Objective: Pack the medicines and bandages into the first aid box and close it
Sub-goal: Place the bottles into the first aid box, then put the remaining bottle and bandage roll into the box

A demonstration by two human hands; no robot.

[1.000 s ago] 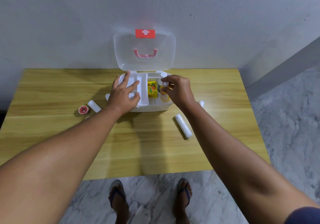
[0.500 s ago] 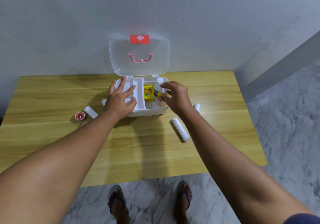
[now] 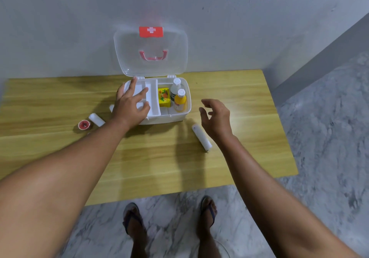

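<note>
The white first aid box (image 3: 169,118) stands open at the back of the wooden table (image 3: 239,158), its clear lid (image 3: 129,58) upright against the wall. Inside it are a yellow carton (image 3: 164,97), a clear bottle (image 3: 175,87) and a yellow bottle (image 3: 180,101). My left hand (image 3: 130,106) lies flat on the white inner tray (image 3: 152,96), fingers spread. To the right of the box my right hand (image 3: 216,118) hovers open and empty, just above a white bandage roll (image 3: 201,137). Another white roll (image 3: 96,119) and a small red tin (image 3: 84,125) lie left of the box.
The grey wall runs right behind the box. The table's front edge is near my feet, and marble floor lies beyond its right end. A small white item (image 3: 111,107) peeks out by my left wrist.
My right hand has let go of the bottle in the box and drawn back to the right, open. My left hand stays on the tray.
</note>
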